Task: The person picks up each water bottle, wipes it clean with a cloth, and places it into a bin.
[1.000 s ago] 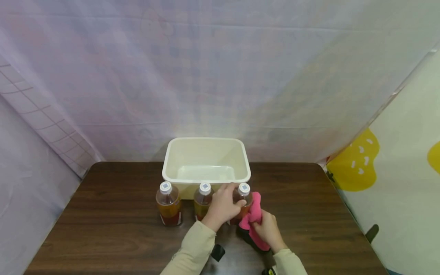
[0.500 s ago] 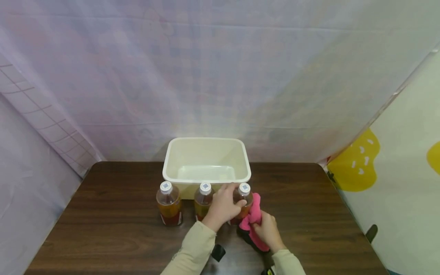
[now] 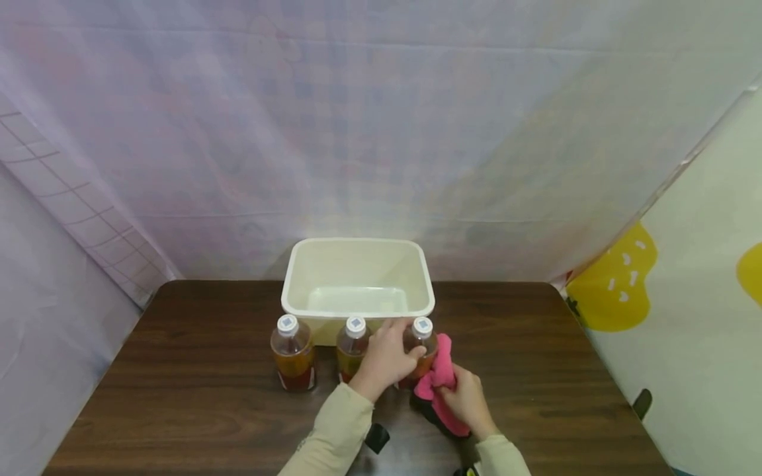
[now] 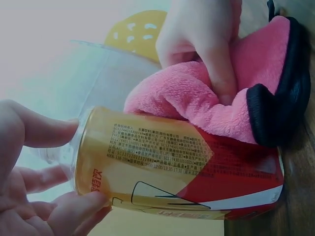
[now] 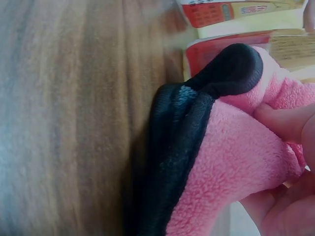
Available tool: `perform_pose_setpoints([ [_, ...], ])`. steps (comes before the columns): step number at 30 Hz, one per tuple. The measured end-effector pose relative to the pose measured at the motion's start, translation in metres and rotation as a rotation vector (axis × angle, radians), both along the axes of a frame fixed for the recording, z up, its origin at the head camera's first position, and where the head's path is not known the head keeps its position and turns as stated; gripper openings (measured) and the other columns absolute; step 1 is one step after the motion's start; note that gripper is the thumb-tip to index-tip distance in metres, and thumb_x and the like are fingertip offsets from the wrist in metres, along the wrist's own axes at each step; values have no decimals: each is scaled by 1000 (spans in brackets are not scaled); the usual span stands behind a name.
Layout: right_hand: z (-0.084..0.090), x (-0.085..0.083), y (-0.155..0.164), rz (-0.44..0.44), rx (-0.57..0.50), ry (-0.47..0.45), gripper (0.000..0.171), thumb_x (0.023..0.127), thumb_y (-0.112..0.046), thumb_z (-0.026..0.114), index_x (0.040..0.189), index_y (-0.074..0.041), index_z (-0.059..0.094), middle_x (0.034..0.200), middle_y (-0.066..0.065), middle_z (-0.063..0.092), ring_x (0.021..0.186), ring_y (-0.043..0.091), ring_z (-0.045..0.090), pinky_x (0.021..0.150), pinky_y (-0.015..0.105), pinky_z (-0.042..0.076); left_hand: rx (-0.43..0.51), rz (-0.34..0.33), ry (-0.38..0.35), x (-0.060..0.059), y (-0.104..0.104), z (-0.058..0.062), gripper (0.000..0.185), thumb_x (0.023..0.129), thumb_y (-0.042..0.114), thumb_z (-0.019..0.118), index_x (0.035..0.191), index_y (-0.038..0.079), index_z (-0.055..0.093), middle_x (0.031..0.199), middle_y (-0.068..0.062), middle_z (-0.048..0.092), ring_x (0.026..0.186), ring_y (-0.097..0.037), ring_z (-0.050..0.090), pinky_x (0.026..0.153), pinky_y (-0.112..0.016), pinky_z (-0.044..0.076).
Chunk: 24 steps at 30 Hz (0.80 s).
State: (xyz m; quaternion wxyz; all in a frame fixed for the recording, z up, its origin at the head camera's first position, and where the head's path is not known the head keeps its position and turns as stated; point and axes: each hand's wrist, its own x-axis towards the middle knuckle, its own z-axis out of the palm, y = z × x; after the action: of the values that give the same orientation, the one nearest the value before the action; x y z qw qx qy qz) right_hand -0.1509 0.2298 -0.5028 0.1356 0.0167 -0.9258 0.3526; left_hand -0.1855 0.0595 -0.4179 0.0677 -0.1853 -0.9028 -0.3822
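Three clear bottles with white caps stand upright in a row on the wooden table. My left hand (image 3: 389,354) grips the rightmost bottle (image 3: 423,340) around its upper part; in the left wrist view, thumb and fingers curl about the bottle (image 4: 147,167) just at the top of its gold and red label. My right hand (image 3: 467,400) pinches a fluffy pink cloth (image 3: 442,370) with a black edge. In the left wrist view, the cloth (image 4: 177,93) lies against the label's side. The right wrist view shows the bunched cloth (image 5: 246,152) between thumb and fingers, its black border hanging near the tabletop.
A cream plastic bin (image 3: 357,312) stands behind the bottles. The middle bottle (image 3: 352,347) is beside my left hand, and the left bottle (image 3: 293,357) stands farther off. A small black object (image 3: 377,437) shows by the left sleeve. Curtains enclose the table (image 3: 196,396) at back and sides.
Hardly anything differs: the right hand and the pink cloth shift very slightly beside the bottle. The left hand keeps its grip, and the bottles stay where they were.
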Motion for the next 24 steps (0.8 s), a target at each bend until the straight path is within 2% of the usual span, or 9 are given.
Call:
perform_pose_setpoints([
  [7, 19, 11, 10, -1, -26, 106, 19, 62, 6, 73, 75, -3, 62, 64, 3, 60, 58, 9, 47, 51, 25, 43, -29, 8, 112, 4, 3, -1, 42, 73, 22, 69, 111, 8, 56, 100, -11, 59, 90, -28, 59, 77, -39, 48],
  [10, 32, 15, 13, -18, -44, 116, 19, 62, 8, 72, 75, -2, 62, 64, 4, 60, 58, 8, 47, 50, 24, 43, -10, 11, 101, 4, 5, -1, 48, 73, 31, 70, 113, 9, 56, 105, -11, 59, 95, -28, 58, 81, -40, 48],
  [14, 47, 19, 17, -56, -58, 78, 18, 65, 8, 71, 78, 1, 62, 66, 6, 60, 58, 9, 47, 50, 23, 42, -6, 18, 94, 5, 9, -1, 63, 72, 45, 71, 122, 11, 52, 115, -10, 57, 102, -28, 56, 85, -43, 46],
  [19, 57, 22, 22, -70, -54, 84, 17, 65, 8, 71, 77, 0, 61, 63, 4, 57, 56, 7, 43, 47, 22, 40, -38, 21, 148, 6, 12, -2, 64, 70, 42, 74, 121, 10, 51, 109, -10, 59, 95, -28, 59, 80, -40, 48],
  [21, 60, 24, 24, -73, -50, 102, 18, 65, 8, 71, 76, 0, 61, 61, 3, 55, 54, 6, 42, 47, 22, 40, -35, 18, 142, 6, 12, -3, 60, 70, 39, 75, 117, 10, 54, 107, -11, 58, 93, -27, 59, 79, -39, 49],
  [24, 65, 25, 26, -73, -46, 116, 18, 65, 8, 71, 75, -1, 60, 61, 3, 54, 54, 5, 42, 46, 22, 39, 6, -3, 93, 4, 11, -4, 57, 69, 37, 77, 113, 9, 54, 105, -10, 54, 93, -25, 56, 81, -37, 48],
])
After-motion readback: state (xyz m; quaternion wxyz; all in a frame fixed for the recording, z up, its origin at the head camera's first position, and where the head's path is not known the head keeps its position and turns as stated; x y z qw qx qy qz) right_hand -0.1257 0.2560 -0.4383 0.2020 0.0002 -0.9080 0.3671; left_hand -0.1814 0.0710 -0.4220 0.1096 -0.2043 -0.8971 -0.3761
